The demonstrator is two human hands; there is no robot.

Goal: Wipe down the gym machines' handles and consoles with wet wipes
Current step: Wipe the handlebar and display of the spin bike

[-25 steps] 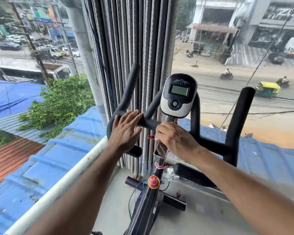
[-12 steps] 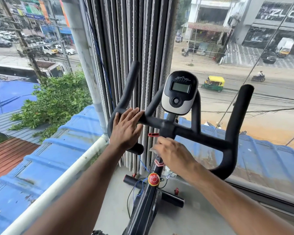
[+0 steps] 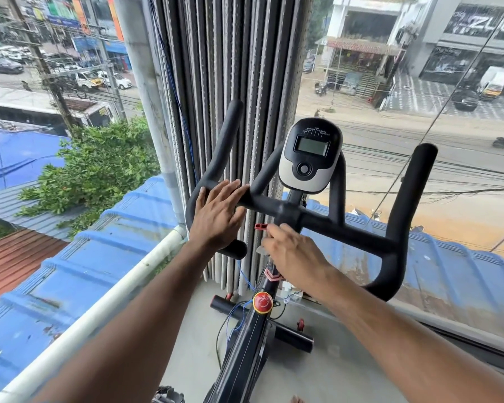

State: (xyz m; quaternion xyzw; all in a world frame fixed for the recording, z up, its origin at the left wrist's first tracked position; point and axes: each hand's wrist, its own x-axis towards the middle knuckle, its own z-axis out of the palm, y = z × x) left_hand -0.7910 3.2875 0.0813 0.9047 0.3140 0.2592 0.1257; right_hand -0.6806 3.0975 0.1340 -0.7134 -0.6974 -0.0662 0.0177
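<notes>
My left hand [image 3: 217,216] lies flat, fingers straight and together, pressed on the left bend of the black handlebar [image 3: 346,228], at about nine o'clock from the stem. My right hand [image 3: 293,254] is just below the middle of the bar, at six o'clock from the console [image 3: 310,154], with its fingers curled inward near the stem; a small pale scrap shows at its fingertips, but I cannot tell whether that is a wipe or part of the bike, so whether this hand grips anything I cannot say. A small red lever [image 3: 259,226] sticks out just beside my right fingertips, at nine o'clock from them. The console stands upright above the bar's centre, its grey screen facing me. Lower on the frame, at six o'clock, sits a red round knob [image 3: 263,303]. Behind the bike hang grey folded curtains [image 3: 230,68] against the glass.
</notes>
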